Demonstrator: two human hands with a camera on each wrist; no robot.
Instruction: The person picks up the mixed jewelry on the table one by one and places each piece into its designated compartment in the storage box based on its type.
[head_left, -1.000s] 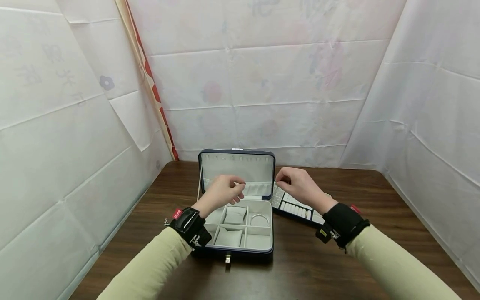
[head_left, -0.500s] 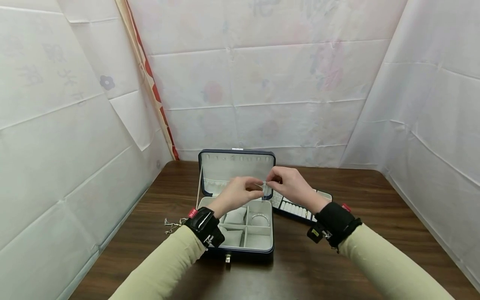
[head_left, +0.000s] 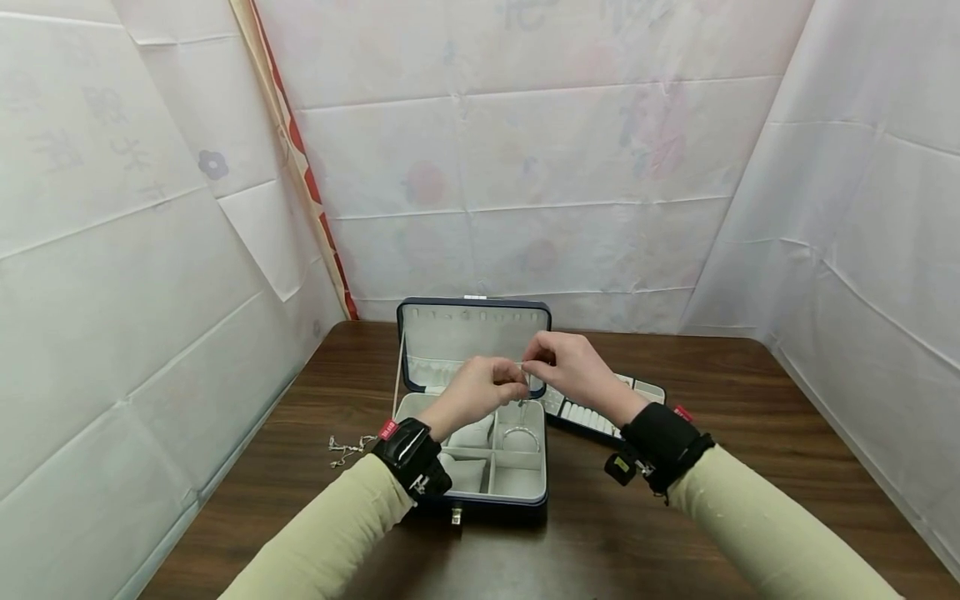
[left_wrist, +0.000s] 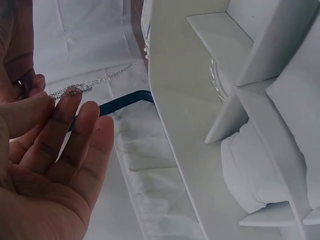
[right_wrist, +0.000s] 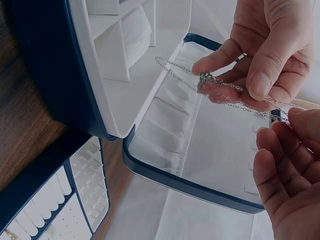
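A thin silver chain necklace with a small ornament hangs between my two hands, above the back of an opened jewelry box. My left hand pinches it between thumb and fingers; in the left wrist view its loose loop lies over the left fingertips. Just right of that, my right hand pinches the other end of the chain, seen in the right wrist view by the thumb and index fingers. Inside the box, a bracelet lies in the back right compartment.
The box lid stands upright behind, with small hooks and a gathered pocket. A lift-out tray with ring rolls lies right of the box. More silver chains rest on the wooden table at left. White cloth surrounds the table.
My left hand has moved right and my right hand slightly left, so they now meet over the box's back right. The chains on the table at left have come into fuller view.
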